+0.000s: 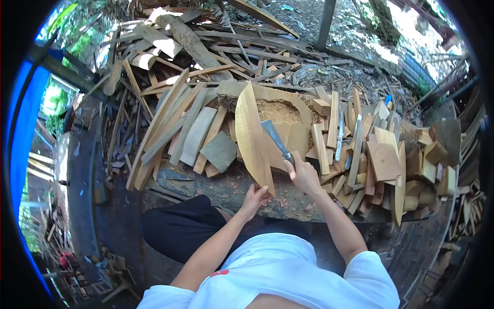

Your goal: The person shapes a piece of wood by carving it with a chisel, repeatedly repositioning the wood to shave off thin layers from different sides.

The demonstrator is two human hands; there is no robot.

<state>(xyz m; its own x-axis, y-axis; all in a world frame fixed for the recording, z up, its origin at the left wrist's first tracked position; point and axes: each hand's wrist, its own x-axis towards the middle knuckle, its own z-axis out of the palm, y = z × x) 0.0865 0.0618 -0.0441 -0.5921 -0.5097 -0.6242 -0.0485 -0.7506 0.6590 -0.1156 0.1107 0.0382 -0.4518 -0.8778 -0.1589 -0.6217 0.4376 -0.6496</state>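
Two bare hands are at work above a weathered, grey-brown wooden bench point(203, 179). The left hand point(254, 201) pinches the lower tip of a long, pale tan wooden piece point(252, 136) with one curved edge, which stands up over the bench and leans slightly left. The right hand point(304, 177) is closed around the dark handle of a knife with a broad grey metal blade point(275, 135), its end pointing up and left, close beside the piece. Directly beyond them sits a thick wooden block point(298, 110) with a rough hollow full of crumbly tan wood, partly hidden by the piece. Scrap crowds both sides: to the left, long narrow brown boards point(162, 136) slant together near a squarish grey-green slab point(219, 152); to the right, a squarish light brown board point(384, 160) lies among tightly packed offcuts. Small reddish chips point(283, 202) dot the bench. Farther back, a tangled heap of planks and branches point(190, 44) covers the ground, and a bright blue sheet point(21, 123) hangs at the far left. A small red mark point(219, 273) shows on the person's white shirt point(278, 257); whether it is lettering or a logo cannot be made out.
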